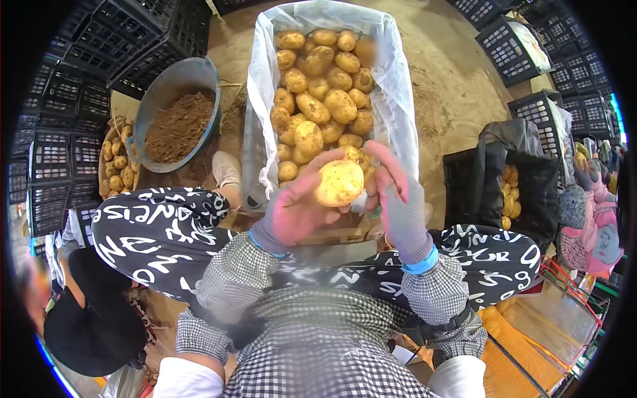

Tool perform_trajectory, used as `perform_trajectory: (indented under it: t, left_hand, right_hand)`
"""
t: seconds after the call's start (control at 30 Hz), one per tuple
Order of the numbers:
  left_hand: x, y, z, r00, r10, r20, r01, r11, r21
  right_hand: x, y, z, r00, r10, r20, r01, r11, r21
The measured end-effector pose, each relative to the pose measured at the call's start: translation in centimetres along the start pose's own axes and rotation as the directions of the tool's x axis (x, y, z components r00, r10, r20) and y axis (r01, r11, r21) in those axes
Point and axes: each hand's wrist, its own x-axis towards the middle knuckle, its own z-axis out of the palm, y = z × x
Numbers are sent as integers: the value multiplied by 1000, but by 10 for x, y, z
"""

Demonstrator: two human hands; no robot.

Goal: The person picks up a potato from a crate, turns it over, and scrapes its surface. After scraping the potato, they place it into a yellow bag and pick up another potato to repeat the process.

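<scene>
A large pale-yellow potato [340,184] is held in my left hand [295,209], its fingers and thumb wrapped round its left side. Both hands wear grey gloves with pink palms. Just right of the potato, my right hand [400,202] is curled with bent fingers, and a small white thing [359,202] shows at its fingertips; I cannot tell what that is. Beyond my hands stands a crate lined with a white sheet [395,86], filled with soil-smeared potatoes [317,106]. Both hands are over the near end of this crate.
Left of the crate is a blue-grey tub [215,79] of brown soil [179,126], with a container of potatoes [116,159] beside it. To the right sits a black-lined crate [464,179] with more potatoes. Black crates [123,36] are stacked around. A person in a black hat [93,325] is at lower left.
</scene>
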Motion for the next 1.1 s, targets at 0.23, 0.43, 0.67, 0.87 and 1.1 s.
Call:
perform_trajectory:
  t: [0.23,0.43,0.67,0.87,1.1]
  left_hand:
    - [3,6,-21,993,106,57,-95,980,-178]
    - [1,-2,-19,969,224,-103,-234,967,-100]
    - [-2,11,-10,990,136,-44,-133,990,55]
    - [7,2,-2,963,269,11,-251,882,398]
    - [12,-6,-6,974,227,-20,-170,782,600]
  right_hand:
    - [-14,-47,-11,950,192,247,-261,920,292]
    - [-20,-52,-15,829,222,514,-459,795,397]
    - [-9,-36,-11,981,145,132,-176,948,266]
    - [-1,-6,12,967,94,238,-163,943,290]
    - [-3,8,-3,980,-63,189,67,998,-18]
